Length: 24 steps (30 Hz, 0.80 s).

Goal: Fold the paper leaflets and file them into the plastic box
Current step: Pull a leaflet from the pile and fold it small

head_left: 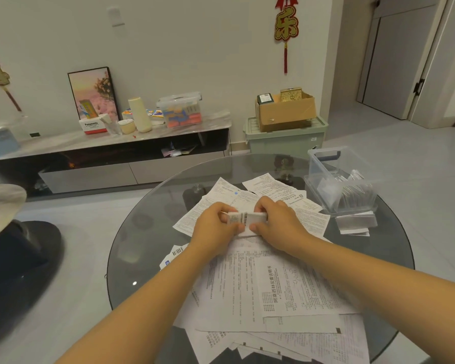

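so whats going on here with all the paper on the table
A person is folding paper leaflets over a round glass table. Both hands, left hand and right hand, pinch one small folded leaflet between them, held just above a loose pile of unfolded leaflets. The clear plastic box at the table's right edge already holds some folded ones, and a few more folded leaflets lie beside it.

Round table (153, 232): tinted glass, glossy, reflective; leaflets (286, 290): thin matt white paper, creased, printed; folded leaflet (243, 219): same paper; plastic box (323, 177): clear, smooth plastic; brown box (289, 111): matt cardboard; green bin (281, 144): opaque plastic; floor (378, 143): glossy tile.
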Available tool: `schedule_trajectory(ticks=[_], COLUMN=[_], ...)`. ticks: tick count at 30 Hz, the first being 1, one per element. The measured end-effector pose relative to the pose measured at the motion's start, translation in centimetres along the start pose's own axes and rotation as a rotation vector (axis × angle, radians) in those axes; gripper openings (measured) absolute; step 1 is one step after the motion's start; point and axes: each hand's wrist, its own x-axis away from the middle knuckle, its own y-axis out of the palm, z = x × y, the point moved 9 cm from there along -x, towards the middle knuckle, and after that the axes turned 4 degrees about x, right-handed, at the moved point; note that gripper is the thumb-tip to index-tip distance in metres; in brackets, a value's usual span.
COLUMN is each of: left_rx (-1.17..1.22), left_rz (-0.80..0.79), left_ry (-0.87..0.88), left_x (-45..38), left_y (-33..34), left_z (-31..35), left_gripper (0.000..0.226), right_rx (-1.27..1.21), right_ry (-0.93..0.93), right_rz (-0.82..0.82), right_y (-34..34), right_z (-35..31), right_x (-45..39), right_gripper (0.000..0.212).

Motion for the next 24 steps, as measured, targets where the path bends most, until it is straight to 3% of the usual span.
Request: schedule_trajectory(ticks=[2,11,19,24], left_rx=[0.144,0.391,0.361,0.061], left_rz=[-0.011,-0.059,-0.197,-0.272], left_ry=[0.009,0.042,0.176,0.329], left_x=[0.2,1.3,3.0,4.4], left_y=[-0.2,3.1,9.0,11.8], left_z=[1.0,4.5,8.0,8.2], left_gripper=[0.008,0.012,0.019,0.030], right_rx=[-0.067,-0.350,-0.228,-0.133], right_ry=[0.000,0.105,0.155,0.188], right_rz=[0.005,0.082,0.169,0.189], right_y=[-1.0,-7.7,-13.9,-15.9], right_z=[0.3,4.2,9.5,12.6], right_x=[0.2,3.4,5.7,6.5], right_gripper=[0.018,0.010,0.007,0.005])
